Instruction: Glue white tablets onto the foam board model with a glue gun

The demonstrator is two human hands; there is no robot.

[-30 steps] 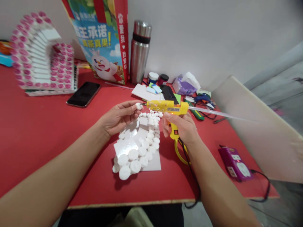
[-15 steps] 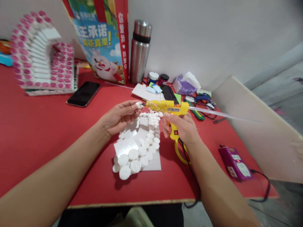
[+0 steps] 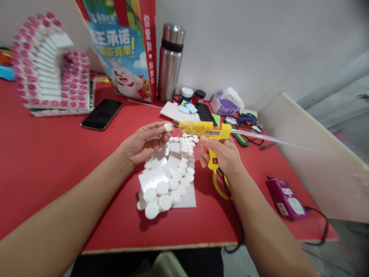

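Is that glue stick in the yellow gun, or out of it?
Partly in: the stick enters the back of the gun, and a long length sticks out behind. How far it reaches inside is hidden.

"What shows of the person's arms?"

"Two forearms (image 3: pixel 86 196), bare up to where the view cuts them off, slim and tapering to the wrists."

"Anything on the fingers?"

"A small dark band, perhaps a ring (image 3: pixel 158 137), on the left grip (image 3: pixel 148 142)."

"And past the front edge of the bench (image 3: pixel 115 227)?"

"Black cloth (image 3: pixel 201 263) over the lap, with a pale olive fold (image 3: pixel 168 265) in the middle."
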